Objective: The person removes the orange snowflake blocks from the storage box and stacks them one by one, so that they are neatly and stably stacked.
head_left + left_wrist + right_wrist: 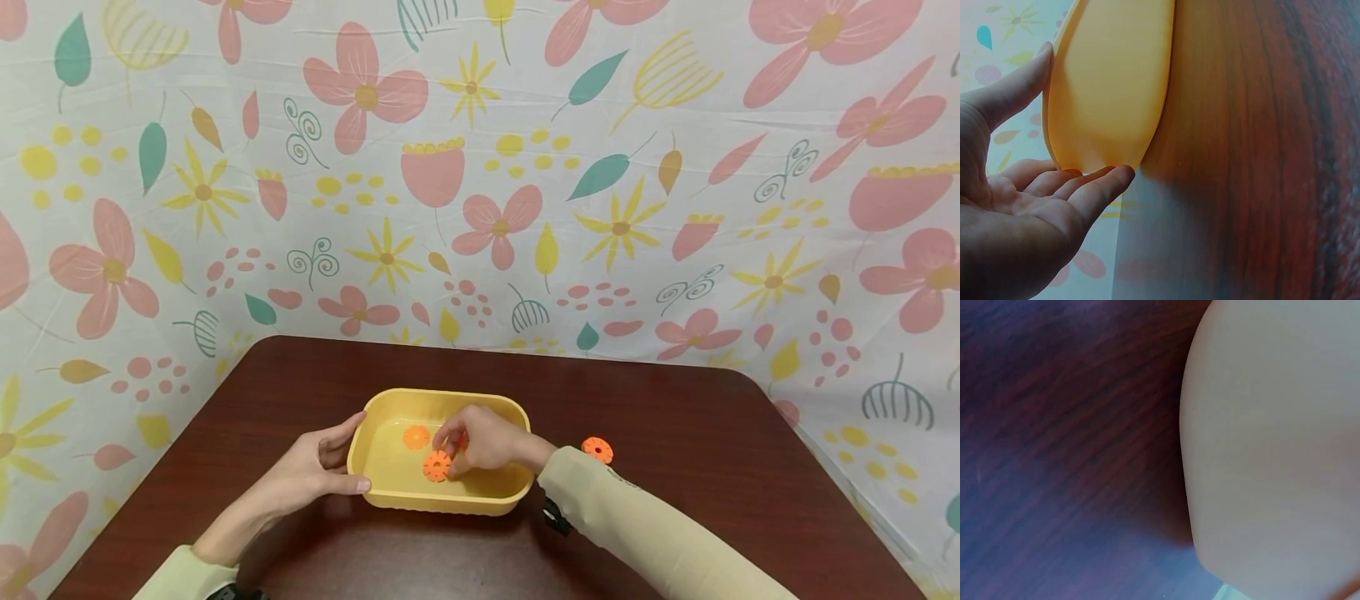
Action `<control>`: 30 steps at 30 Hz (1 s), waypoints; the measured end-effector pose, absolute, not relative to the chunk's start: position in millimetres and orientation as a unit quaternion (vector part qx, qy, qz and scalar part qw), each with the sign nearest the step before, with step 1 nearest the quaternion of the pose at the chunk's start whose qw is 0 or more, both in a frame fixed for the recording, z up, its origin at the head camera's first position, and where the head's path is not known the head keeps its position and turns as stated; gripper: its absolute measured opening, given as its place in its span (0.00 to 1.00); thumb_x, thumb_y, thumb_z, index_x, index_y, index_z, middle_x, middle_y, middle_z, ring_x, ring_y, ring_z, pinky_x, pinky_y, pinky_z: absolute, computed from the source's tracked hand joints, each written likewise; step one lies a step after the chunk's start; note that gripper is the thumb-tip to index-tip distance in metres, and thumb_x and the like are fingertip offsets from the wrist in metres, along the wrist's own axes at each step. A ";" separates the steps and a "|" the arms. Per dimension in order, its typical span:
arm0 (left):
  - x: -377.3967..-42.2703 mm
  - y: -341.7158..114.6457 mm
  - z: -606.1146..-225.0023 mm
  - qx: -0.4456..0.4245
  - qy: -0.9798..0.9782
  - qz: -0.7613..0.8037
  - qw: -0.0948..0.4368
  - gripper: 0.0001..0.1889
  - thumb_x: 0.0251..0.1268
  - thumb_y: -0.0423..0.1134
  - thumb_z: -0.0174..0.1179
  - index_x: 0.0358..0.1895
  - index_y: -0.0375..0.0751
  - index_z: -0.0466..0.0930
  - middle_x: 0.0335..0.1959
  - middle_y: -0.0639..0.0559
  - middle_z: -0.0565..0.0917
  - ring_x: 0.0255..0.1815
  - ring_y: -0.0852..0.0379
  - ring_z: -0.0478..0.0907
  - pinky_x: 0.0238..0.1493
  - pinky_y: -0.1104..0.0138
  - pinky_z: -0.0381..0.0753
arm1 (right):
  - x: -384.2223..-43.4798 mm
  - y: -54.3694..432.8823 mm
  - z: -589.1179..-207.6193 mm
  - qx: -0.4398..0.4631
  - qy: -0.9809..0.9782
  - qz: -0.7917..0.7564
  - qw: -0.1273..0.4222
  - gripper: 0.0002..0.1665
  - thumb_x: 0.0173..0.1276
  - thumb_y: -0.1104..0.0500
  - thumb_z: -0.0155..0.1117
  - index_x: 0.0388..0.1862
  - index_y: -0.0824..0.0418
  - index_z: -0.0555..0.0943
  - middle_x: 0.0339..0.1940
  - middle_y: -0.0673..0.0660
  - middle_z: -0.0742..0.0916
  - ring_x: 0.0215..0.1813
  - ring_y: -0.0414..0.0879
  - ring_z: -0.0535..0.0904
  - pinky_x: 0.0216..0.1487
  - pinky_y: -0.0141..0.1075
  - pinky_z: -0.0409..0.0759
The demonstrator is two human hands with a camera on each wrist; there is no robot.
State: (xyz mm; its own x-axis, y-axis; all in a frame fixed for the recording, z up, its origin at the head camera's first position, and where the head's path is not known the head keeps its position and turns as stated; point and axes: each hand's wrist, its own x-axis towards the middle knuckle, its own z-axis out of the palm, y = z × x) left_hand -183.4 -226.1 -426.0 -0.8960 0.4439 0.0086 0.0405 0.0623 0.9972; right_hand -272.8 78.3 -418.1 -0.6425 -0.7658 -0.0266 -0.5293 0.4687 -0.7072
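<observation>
A yellow plastic basin (465,503) stands on the table. My left hand (311,471) holds its left end, the thumb at the near corner and the fingers toward the far corner. In the left wrist view, the thumb and fingers span the basin's end wall (1110,87). Over the basin's inside, my right hand (483,437) pinches an orange notched plastic disc (436,467) between thumb and fingers. Another orange disc (416,437) lies on the basin floor to the left. Part of an orange-red piece (462,441) shows beneath the right hand, mostly hidden.
One more orange disc (597,450) lies on the dark wooden table (675,433), right of the basin and beyond the right sleeve (637,517). A flower-printed cloth (480,233) hangs behind the table. The basin's outer wall (1272,450) fills much of the right wrist view.
</observation>
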 end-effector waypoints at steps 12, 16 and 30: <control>-183.0 -226.3 -425.9 0.172 0.713 0.663 0.150 0.55 0.61 0.27 0.75 0.84 0.27 0.44 0.83 0.29 0.51 0.77 0.30 0.63 0.59 0.61 0.82 | -271.8 71.1 -422.4 -0.406 0.845 -0.303 0.172 0.21 0.49 0.71 0.86 0.43 0.61 0.91 0.31 0.55 0.86 0.32 0.40 0.73 0.37 0.29 0.73; -182.9 -226.5 -425.2 0.170 0.715 0.661 0.150 0.55 0.61 0.27 0.75 0.84 0.27 0.44 0.83 0.29 0.51 0.76 0.30 0.63 0.59 0.61 0.82 | -271.1 70.7 -421.1 -0.409 0.844 -0.304 0.168 0.20 0.49 0.71 0.87 0.40 0.61 0.88 0.32 0.56 0.86 0.34 0.42 0.74 0.38 0.30 0.72; -182.9 -225.6 -425.2 0.169 0.713 0.663 0.153 0.55 0.61 0.27 0.75 0.84 0.27 0.44 0.83 0.29 0.51 0.77 0.29 0.62 0.59 0.61 0.82 | -271.1 71.4 -420.8 -0.411 0.837 -0.314 0.180 0.26 0.48 0.73 0.85 0.46 0.61 0.87 0.34 0.54 0.85 0.41 0.47 0.80 0.42 0.31 0.76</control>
